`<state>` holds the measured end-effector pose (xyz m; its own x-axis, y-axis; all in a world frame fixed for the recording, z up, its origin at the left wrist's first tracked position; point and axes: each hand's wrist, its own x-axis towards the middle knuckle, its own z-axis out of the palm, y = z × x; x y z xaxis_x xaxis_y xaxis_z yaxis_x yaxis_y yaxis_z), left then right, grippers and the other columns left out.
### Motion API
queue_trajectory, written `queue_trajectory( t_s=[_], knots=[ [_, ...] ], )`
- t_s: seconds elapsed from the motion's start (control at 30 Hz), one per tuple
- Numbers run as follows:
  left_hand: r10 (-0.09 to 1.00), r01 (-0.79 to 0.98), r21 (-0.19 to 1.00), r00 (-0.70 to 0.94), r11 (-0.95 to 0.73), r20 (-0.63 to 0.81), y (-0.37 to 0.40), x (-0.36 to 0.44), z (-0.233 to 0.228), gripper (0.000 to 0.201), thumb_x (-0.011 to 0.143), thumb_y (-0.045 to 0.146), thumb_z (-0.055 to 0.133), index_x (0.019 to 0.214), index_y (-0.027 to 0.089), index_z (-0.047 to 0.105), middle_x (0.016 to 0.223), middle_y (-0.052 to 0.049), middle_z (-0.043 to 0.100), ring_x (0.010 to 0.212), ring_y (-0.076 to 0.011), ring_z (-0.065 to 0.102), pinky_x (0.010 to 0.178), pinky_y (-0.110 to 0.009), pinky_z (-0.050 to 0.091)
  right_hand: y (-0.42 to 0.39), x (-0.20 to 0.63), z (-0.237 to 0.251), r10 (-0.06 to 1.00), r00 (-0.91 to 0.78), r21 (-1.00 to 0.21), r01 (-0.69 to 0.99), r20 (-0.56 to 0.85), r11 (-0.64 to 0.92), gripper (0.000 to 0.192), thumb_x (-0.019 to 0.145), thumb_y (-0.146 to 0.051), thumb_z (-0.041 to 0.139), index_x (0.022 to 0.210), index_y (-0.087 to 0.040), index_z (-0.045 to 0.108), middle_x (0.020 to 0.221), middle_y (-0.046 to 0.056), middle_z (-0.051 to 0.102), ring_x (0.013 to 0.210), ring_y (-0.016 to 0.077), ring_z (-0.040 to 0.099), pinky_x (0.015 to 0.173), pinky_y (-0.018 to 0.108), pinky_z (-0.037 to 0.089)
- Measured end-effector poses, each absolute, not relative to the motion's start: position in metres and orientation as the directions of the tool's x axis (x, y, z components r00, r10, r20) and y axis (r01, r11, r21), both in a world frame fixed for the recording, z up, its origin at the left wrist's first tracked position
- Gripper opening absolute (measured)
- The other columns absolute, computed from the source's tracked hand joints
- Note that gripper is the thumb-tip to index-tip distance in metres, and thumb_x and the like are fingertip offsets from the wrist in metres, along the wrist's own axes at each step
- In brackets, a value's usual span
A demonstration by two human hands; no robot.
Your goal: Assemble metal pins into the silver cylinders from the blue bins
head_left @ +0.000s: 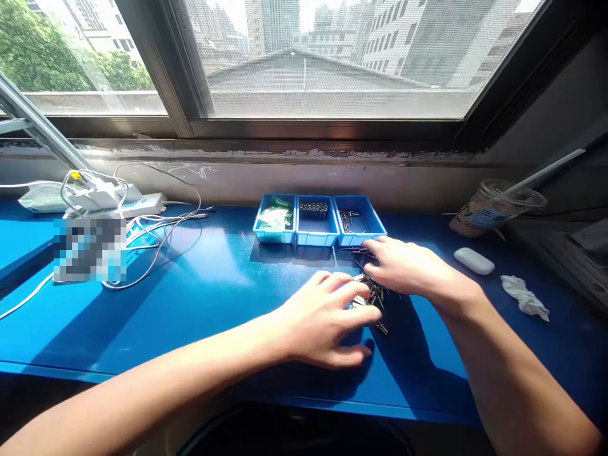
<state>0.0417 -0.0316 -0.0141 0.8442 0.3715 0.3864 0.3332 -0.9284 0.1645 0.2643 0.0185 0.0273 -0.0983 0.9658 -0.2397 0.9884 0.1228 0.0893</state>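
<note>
The blue desk (213,285) runs under the window, and I work near the middle of its front edge. Toward the back edge, at the middle, stand three blue trays side by side and touching: the left tray (274,218) holds greenish packets, the middle tray (316,221) a row of small metal cylinders, the right tray (358,220) a few loose pins. At the back left of the desk lies a white power strip (137,204) with white cables (161,237) looping off it. Near the back right corner a clear plastic cup (489,209) lies tipped over with a straw, and toward the right edge sit a white earbud case (474,260) and a crumpled tissue (525,296).

My left hand (327,320) lies palm down with fingers loosely curled, its fingertips on the pile of small metal pins (375,297) just in front of the right tray; whether it grips any I cannot tell. My right hand (403,266) lies just behind that pile, fingers bent over its far side and touching pins, and its hold is hidden too.
</note>
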Motion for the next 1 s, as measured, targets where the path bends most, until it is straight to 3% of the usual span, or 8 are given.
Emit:
queue_trajectory(
  t_s=[0.1, 0.2, 0.33, 0.5, 0.7, 0.87, 1.0],
  knots=[
    [0.269, 0.26, 0.073, 0.903, -0.963, 0.334, -0.033, 0.076, -0.021, 0.047, 0.096, 0.053, 0.066, 0.131, 0.021, 0.068, 0.142, -0.014, 0.062, 0.13, -0.036, 0.055, 0.106, -0.056, 0.051, 0.02, 0.268, 0.025, 0.943, -0.208, 0.131, 0.96, -0.261, 0.248, 0.04, 0.101, -0.029, 0.045, 0.13, -0.019, 0.07, 0.138, 0.017, 0.068, 0.112, 0.0334, 0.073, 0.083, 0.039, 0.055],
    [0.329, 0.329, 0.055, 0.892, -0.943, 0.31, -0.027, 0.098, -0.031, 0.053, 0.099, 0.054, 0.061, 0.142, 0.022, 0.063, 0.152, -0.016, 0.056, 0.145, -0.0407, 0.045, 0.118, -0.068, 0.04, 0.024, 0.274, 0.022, 0.874, -0.374, 0.207, 0.871, -0.31, 0.446, 0.034, 0.099, -0.019, 0.046, 0.107, -0.018, 0.079, 0.143, 0.019, 0.066, 0.125, 0.0342, 0.067, 0.089, 0.038, 0.055],
    [0.402, 0.384, 0.123, 0.891, -0.915, 0.211, -0.018, 0.109, -0.039, 0.065, 0.102, 0.062, 0.055, 0.156, 0.027, 0.052, 0.167, -0.015, 0.042, 0.158, -0.0467, 0.027, 0.123, -0.081, 0.023, 0.027, 0.275, 0.019, 0.887, -0.369, 0.226, 0.872, -0.277, 0.434, 0.039, 0.102, -0.019, 0.041, 0.111, -0.017, 0.079, 0.143, 0.018, 0.066, 0.122, 0.0334, 0.067, 0.085, 0.039, 0.057],
    [0.43, 0.397, 0.239, 0.896, -0.886, 0.109, -0.011, 0.11, -0.037, 0.055, 0.109, 0.051, 0.048, 0.158, 0.027, 0.05, 0.168, -0.012, 0.044, 0.159, -0.0453, 0.028, 0.122, -0.084, 0.02, 0.021, 0.263, 0.021, 0.856, -0.429, 0.271, 0.821, -0.289, 0.503, 0.044, 0.104, -0.022, 0.037, 0.101, -0.017, 0.081, 0.134, 0.016, 0.068, 0.112, 0.0344, 0.065, 0.07, 0.038, 0.054],
    [0.393, 0.356, 0.21, 0.902, -0.911, 0.178, -0.006, 0.099, -0.037, 0.048, 0.108, 0.039, 0.051, 0.152, 0.019, 0.056, 0.161, -0.016, 0.053, 0.154, -0.0404, 0.041, 0.13, -0.072, 0.021, 0.012, 0.244, 0.025, 0.86, -0.433, 0.256, 0.829, -0.269, 0.498, 0.043, 0.106, -0.022, 0.036, 0.105, -0.016, 0.079, 0.12, 0.019, 0.069, 0.109, 0.0342, 0.065, 0.068, 0.037, 0.052],
    [0.287, 0.243, 0.188, 0.92, -0.952, 0.267, 0.004, 0.073, -0.038, 0.039, 0.105, 0.025, 0.056, 0.142, 0.016, 0.066, 0.145, -0.014, 0.067, 0.144, -0.0322, 0.055, 0.133, -0.057, 0.03, 0.012, 0.233, 0.017, 0.956, -0.247, 0.034, 0.966, -0.156, 0.255, 0.036, 0.108, -0.033, 0.04, 0.121, -0.019, 0.071, 0.115, 0.014, 0.07, 0.086, 0.0253, 0.071, 0.07, 0.034, 0.05],
    [0.242, 0.17, 0.218, 0.9, -0.961, 0.363, 0.012, 0.042, -0.039, 0.026, 0.106, 0.02, 0.056, 0.122, 0.018, 0.076, 0.129, -0.01, 0.077, 0.128, -0.0259, 0.068, 0.122, -0.046, 0.047, 0.011, 0.224, 0.011, 0.965, -0.254, -0.128, 0.961, -0.07, 0.244, 0.033, 0.107, -0.036, 0.043, 0.113, -0.021, 0.072, 0.11, 0.01, 0.072, 0.086, 0.0243, 0.072, 0.071, 0.033, 0.049]
  ],
)
